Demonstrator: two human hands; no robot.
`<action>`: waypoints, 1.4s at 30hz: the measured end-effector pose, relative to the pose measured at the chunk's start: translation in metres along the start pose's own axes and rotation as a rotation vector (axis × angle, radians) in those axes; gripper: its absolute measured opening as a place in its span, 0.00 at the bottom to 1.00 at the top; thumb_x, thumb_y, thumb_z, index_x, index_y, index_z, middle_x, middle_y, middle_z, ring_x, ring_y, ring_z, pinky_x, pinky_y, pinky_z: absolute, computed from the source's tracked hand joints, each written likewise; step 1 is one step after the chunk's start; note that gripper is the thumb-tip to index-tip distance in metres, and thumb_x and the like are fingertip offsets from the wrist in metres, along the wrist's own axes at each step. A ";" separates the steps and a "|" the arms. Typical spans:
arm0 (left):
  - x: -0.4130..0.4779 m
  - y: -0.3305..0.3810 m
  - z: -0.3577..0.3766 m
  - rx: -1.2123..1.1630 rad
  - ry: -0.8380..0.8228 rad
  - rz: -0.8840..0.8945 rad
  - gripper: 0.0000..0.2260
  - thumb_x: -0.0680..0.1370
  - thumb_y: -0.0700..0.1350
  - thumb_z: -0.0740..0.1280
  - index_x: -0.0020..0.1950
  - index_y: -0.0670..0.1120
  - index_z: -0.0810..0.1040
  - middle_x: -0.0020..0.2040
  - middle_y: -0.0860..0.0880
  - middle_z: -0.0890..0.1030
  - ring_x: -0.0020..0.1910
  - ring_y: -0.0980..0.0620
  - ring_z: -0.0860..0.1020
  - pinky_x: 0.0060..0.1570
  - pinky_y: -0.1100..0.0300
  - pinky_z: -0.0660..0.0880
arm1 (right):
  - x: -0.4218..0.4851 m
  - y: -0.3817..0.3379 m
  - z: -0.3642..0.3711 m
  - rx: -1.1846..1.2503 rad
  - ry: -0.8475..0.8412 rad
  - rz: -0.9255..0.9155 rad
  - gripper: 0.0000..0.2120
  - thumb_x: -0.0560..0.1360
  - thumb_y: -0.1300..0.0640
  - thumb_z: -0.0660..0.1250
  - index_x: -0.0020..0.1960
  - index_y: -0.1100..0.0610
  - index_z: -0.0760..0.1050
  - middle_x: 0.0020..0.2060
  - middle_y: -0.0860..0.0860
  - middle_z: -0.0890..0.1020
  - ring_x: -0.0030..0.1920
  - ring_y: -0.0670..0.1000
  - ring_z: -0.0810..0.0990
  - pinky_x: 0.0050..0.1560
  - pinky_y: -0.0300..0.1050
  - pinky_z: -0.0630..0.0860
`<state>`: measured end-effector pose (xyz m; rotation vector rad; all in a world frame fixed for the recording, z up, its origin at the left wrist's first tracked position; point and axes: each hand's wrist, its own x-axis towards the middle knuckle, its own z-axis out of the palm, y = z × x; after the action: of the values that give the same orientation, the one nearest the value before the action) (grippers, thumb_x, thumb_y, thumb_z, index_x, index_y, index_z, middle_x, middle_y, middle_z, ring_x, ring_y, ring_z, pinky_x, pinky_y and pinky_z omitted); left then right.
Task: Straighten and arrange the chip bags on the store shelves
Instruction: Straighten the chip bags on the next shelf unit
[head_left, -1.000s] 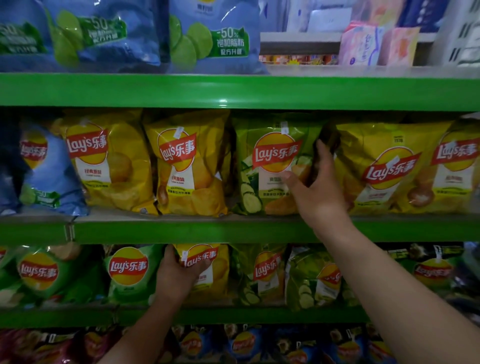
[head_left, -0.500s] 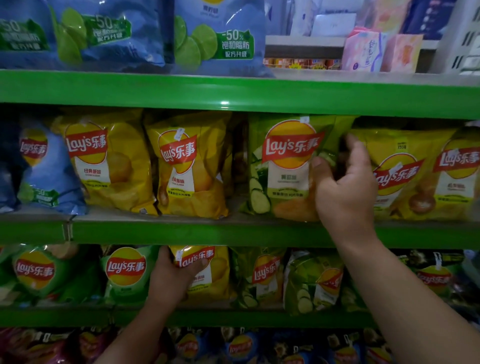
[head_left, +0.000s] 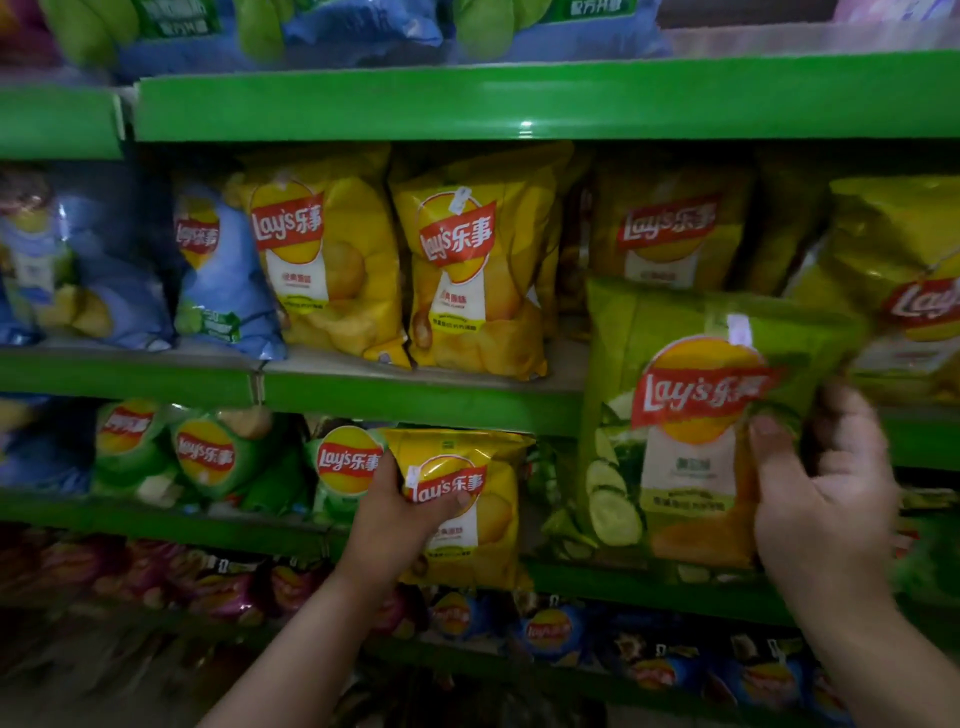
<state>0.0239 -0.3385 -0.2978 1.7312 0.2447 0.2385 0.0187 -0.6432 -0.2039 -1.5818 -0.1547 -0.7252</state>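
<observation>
My right hand (head_left: 823, 499) grips the right edge of a green cucumber chip bag (head_left: 675, 415), which hangs off the middle shelf, in front of its edge. My left hand (head_left: 397, 512) holds a small yellow chip bag (head_left: 467, 509) by its left side, pulled out in front of the lower shelf. Two yellow bags (head_left: 332, 265) (head_left: 478, 280) stand upright on the middle shelf (head_left: 405, 400). Behind the spot the green bag came from stands another yellow bag (head_left: 670, 234), dim in the shadow.
Blue bags (head_left: 223, 280) fill the middle shelf's left end, darker yellow ones (head_left: 904, 291) its right. Green bags (head_left: 208, 457) crowd the lower shelf (head_left: 156, 514). Purple and blue bags line the bottom shelf. The top shelf's green lip (head_left: 519, 98) overhangs the middle row.
My right hand has pulled the green bag off the middle shelf, down and toward me. My left hand has drawn the small yellow bag out of the lower shelf. The view has come closer.
</observation>
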 end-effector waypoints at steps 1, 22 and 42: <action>-0.003 -0.002 -0.004 -0.001 0.002 -0.007 0.25 0.66 0.49 0.80 0.53 0.64 0.70 0.46 0.67 0.83 0.45 0.62 0.83 0.36 0.68 0.78 | -0.010 0.009 0.003 -0.002 -0.041 0.033 0.18 0.75 0.46 0.66 0.64 0.37 0.69 0.56 0.34 0.80 0.56 0.39 0.78 0.50 0.34 0.78; -0.052 -0.005 -0.115 0.032 0.110 -0.056 0.29 0.62 0.50 0.82 0.58 0.63 0.73 0.52 0.60 0.84 0.49 0.58 0.84 0.43 0.62 0.81 | -0.066 0.112 0.172 -0.425 -0.245 0.289 0.20 0.76 0.58 0.66 0.65 0.64 0.68 0.52 0.64 0.81 0.49 0.65 0.80 0.46 0.52 0.73; -0.040 0.053 -0.073 -0.003 -0.138 0.086 0.36 0.58 0.54 0.84 0.61 0.65 0.70 0.54 0.58 0.84 0.50 0.57 0.84 0.43 0.68 0.79 | -0.067 0.045 0.127 -0.284 -0.412 0.450 0.08 0.75 0.54 0.68 0.53 0.53 0.80 0.48 0.52 0.84 0.50 0.53 0.81 0.48 0.40 0.72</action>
<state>-0.0342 -0.2906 -0.2343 1.7494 0.0688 0.1806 0.0337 -0.5108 -0.2743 -1.9370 0.0090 -0.0649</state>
